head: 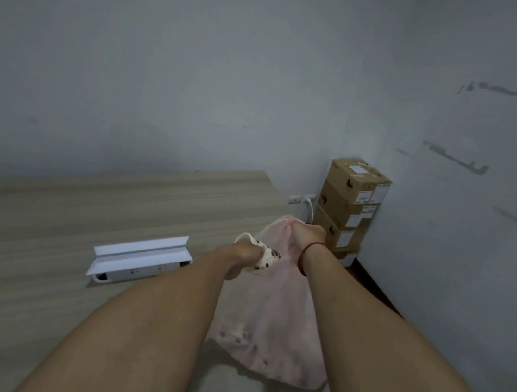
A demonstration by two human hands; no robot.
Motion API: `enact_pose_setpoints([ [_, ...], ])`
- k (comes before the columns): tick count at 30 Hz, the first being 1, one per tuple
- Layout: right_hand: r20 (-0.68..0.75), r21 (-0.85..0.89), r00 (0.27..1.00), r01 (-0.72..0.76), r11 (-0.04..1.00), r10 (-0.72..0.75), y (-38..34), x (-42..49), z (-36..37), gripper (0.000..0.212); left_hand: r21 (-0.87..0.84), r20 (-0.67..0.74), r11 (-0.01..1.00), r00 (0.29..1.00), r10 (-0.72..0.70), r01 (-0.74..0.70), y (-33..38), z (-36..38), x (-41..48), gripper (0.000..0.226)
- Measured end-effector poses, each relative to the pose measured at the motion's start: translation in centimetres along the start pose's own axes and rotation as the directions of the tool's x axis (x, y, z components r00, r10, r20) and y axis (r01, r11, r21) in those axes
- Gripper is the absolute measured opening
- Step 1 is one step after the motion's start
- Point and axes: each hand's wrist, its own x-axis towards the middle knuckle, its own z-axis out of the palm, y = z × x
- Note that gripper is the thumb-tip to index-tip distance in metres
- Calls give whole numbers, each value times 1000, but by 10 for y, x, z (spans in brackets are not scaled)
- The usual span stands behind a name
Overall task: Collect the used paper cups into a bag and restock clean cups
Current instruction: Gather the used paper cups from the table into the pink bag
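Collecting: L hand fingers curled round spotted cup at bag mouth, R hand fingers clenching its rim; next prob. drop cup in.

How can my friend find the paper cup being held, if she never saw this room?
Follow the wooden table to its right edge, where a pale pink bag hangs. At the bag's upper left, the left hand holds the paper cup. It is white with brown spots and outside the bag, unlike the spotted shapes inside.
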Motion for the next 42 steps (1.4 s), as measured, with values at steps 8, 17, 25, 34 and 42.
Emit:
enact_pose_setpoints([
  [8, 10, -136, 1000, 31, 990, -30, -3, 18, -33, 46, -166, 409, 930, 881, -238, 328, 15, 27, 9, 30],
  [17, 40, -7, 999, -12, 1000, 13, -7, 14, -57, 18, 233, -207, 965, 976, -71, 120, -1, 20, 37, 23],
  [25, 275, 145, 961, -20, 989, -21, -35, 17, -78, 36, 534, -194, 824, 976, -99, 190, -43, 27, 61, 66],
  [34, 272, 464, 957, -35, 885, -105, -41, 20, -112, 10, 215, -416, 875, 851, -320, 434, -76, 10, 73, 56],
  [42, 4, -367, 996, 83, 927, -88, -29, 22, -105, 45, -139, -509, 988, 852, -126, 64, -21, 8, 73, 23],
])
